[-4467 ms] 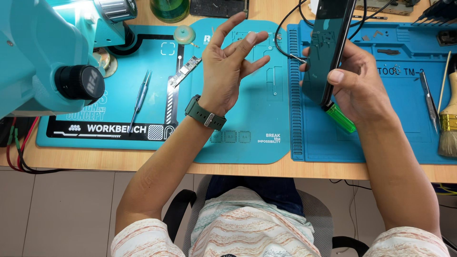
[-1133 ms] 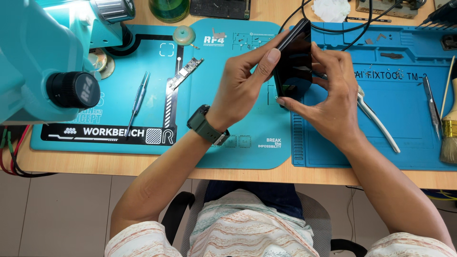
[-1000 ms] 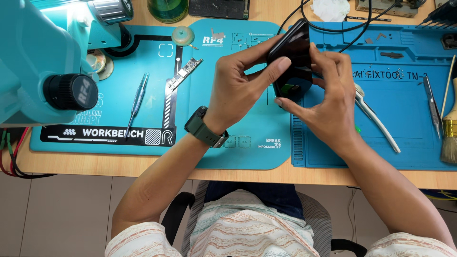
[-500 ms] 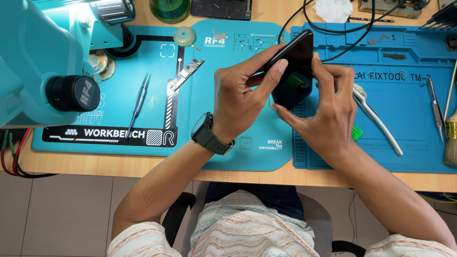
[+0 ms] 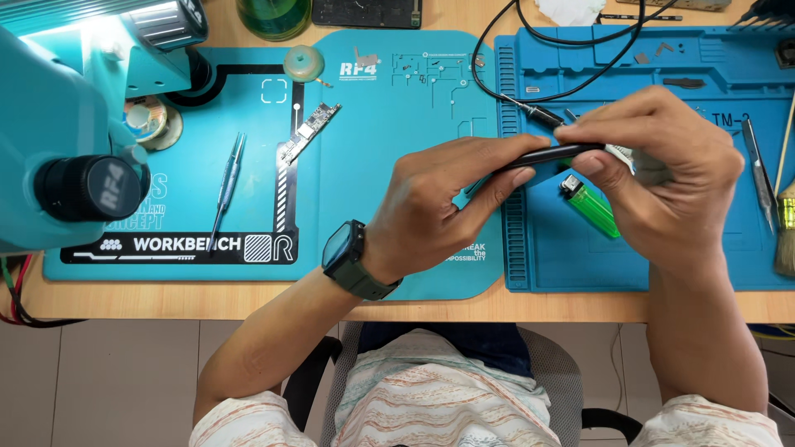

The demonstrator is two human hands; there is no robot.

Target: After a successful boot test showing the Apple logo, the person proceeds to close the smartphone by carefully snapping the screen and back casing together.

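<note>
Hands meet above the seam between two blue work mats on the wooden table (image 5: 207, 300). Left hand (image 5: 443, 207), smartwatch (image 5: 352, 259) on its wrist, grips the near end of a thin black phone (image 5: 542, 156) seen edge-on, fingers (image 5: 505, 184) curled under it. Right hand (image 5: 662, 178) clasps the far end, thumb and fingertips pinching the edge. Phone held level above the mats, not touching them. Green lighter (image 5: 590, 207) lies just below it on the darker mat (image 5: 580, 265). Teal mat (image 5: 389, 108) carries tweezers (image 5: 228, 178) and a small circuit board (image 5: 309, 132); microscope (image 5: 74, 124) at far left. Black cable (image 5: 530, 50) loops behind.
</note>
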